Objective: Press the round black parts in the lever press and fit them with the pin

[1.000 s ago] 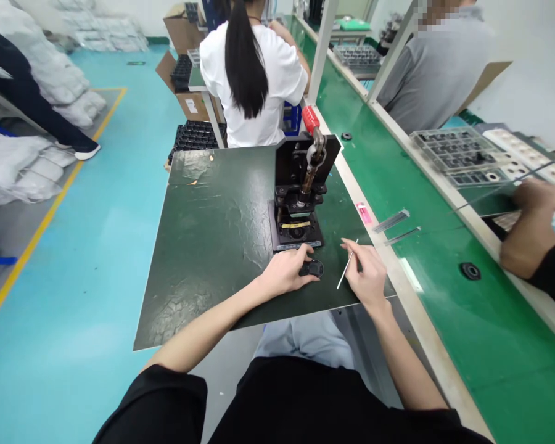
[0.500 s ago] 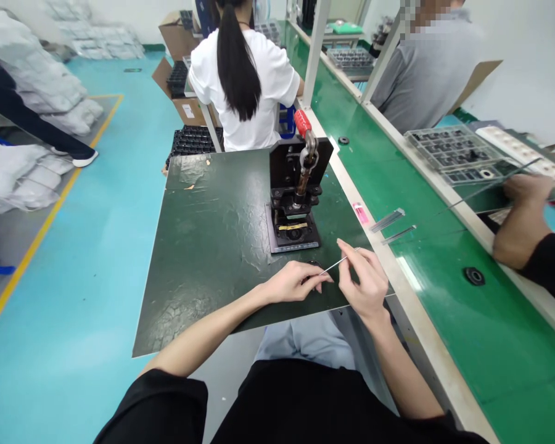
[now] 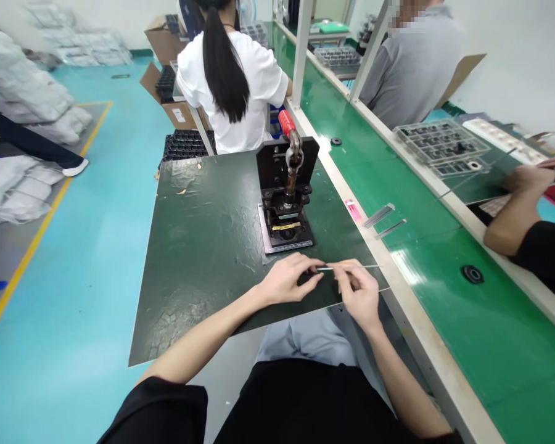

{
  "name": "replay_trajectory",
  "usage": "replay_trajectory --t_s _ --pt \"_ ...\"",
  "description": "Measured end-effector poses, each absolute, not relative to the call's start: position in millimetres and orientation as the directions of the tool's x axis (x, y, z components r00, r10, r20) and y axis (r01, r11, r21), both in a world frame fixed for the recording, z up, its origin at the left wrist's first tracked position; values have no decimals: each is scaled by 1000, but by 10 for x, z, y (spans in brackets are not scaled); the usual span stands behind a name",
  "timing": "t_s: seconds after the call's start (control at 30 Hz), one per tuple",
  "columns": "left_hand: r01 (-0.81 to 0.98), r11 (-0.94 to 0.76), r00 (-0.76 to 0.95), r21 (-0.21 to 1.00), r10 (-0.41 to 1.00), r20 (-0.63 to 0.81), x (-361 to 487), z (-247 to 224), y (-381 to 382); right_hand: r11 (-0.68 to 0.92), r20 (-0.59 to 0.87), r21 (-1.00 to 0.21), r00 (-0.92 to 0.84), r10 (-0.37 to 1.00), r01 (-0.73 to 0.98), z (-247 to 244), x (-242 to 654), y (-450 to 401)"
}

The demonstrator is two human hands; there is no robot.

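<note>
Near the front right of the dark green table (image 3: 198, 246), my left hand (image 3: 292, 279) has its fingers closed around a small dark part (image 3: 311, 269), mostly hidden by the fingers. My right hand (image 3: 358, 290) pinches a thin light strip (image 3: 324, 269), whose left end reaches the dark part and whose other end sticks out to the right. Behind both hands stands a black press (image 3: 287, 185) with a red handle (image 3: 287, 123). A yellow strip (image 3: 287, 227) lies across its base.
Thin strips (image 3: 379, 216) and a pink label (image 3: 353, 209) lie on the ledge at the right. Black round parts (image 3: 472, 274) sit on the green conveyor (image 3: 425, 240). A person in white (image 3: 235, 80) sits ahead; a co-worker's arm (image 3: 513, 216) is at the far right.
My right hand has lowered and turned, and the thin strip has gone from slanted to nearly level. My left hand's fingers have shifted around the dark part. The camera view has moved slightly.
</note>
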State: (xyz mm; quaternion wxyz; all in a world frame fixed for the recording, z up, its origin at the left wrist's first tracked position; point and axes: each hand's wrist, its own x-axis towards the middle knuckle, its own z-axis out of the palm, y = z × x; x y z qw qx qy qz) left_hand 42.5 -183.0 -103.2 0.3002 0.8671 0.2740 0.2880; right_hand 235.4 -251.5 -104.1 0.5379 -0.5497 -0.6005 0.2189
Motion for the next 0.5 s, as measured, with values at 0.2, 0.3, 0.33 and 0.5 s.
replay_trajectory --t_s 0.2,0.3,0.33,0.5 --pt "423 -674 690 606 673 267 230 -1014 -1604 247 378 -845 205 903 474 -1164 2342 -2228" --pt "471 -680 736 561 654 175 212 -1041 -1584 276 383 -831 136 914 484 -1219 2272 -2186" --pt "483 -681 740 551 653 158 218 -1055 -1588 282 389 -825 131 912 490 -1229 2252 -2184" --pt "494 -651 728 576 672 135 248 -1116 -1609 295 409 -800 115 905 523 -1236 2219 -2196"
